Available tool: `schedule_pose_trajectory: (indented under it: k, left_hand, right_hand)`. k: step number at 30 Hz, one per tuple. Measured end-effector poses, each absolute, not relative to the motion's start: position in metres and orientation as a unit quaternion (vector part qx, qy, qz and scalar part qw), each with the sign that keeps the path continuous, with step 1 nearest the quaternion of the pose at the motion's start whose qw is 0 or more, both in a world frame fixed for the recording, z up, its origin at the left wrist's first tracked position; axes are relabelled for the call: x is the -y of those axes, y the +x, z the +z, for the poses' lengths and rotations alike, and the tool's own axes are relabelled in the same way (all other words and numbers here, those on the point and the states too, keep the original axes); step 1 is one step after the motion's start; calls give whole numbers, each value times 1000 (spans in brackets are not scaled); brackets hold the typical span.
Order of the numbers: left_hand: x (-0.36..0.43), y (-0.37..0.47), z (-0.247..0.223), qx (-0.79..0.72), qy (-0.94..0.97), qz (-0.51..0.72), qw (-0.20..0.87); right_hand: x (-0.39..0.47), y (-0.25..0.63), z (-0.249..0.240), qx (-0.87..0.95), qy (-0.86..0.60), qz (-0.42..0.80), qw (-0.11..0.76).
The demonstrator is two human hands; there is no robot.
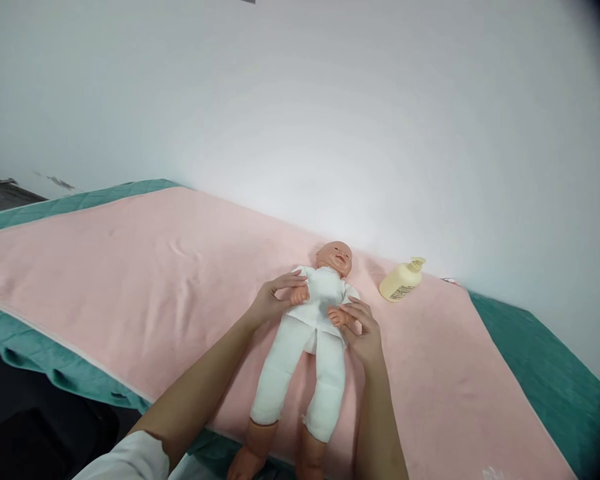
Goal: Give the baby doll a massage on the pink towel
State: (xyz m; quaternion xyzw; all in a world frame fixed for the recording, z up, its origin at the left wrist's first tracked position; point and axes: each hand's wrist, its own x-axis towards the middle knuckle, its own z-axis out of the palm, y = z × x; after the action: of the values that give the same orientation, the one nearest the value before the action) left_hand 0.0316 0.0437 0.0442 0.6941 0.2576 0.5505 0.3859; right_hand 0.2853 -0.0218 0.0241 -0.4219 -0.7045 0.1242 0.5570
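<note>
Doll [300, 330] in white top and trousers, laid face up on a pink blanket [130, 267], with both its small hands held.

One doll's hand is taken lightly between the curled fingers and thumb of the left hand [273, 298]; the other is held the same way by the partly closed right hand [365, 330], the doll's head being turned toward the white wall [305, 100] and its bare feet toward the near edge, while a pale yellow pump bottle [400, 281] is placed beyond the right hand, and green quilted fabric [530, 347] is partly covered by the blanket.
</note>
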Motion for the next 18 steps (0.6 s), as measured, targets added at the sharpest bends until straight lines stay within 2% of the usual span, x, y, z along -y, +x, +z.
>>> schedule_pose_trajectory:
  k: [5, 9, 18]
  left_hand:
    - [-48, 34, 38, -226, 822, 451, 265]
    - [-45, 30, 42, -231, 877, 367, 208]
    - [-35, 24, 56, -217, 911, 282, 207]
  right_hand:
    - [22, 279, 25, 741, -414, 130, 513]
    - [23, 278, 25, 762, -416, 124, 481]
    - [23, 276, 25, 763, -429, 141, 463]
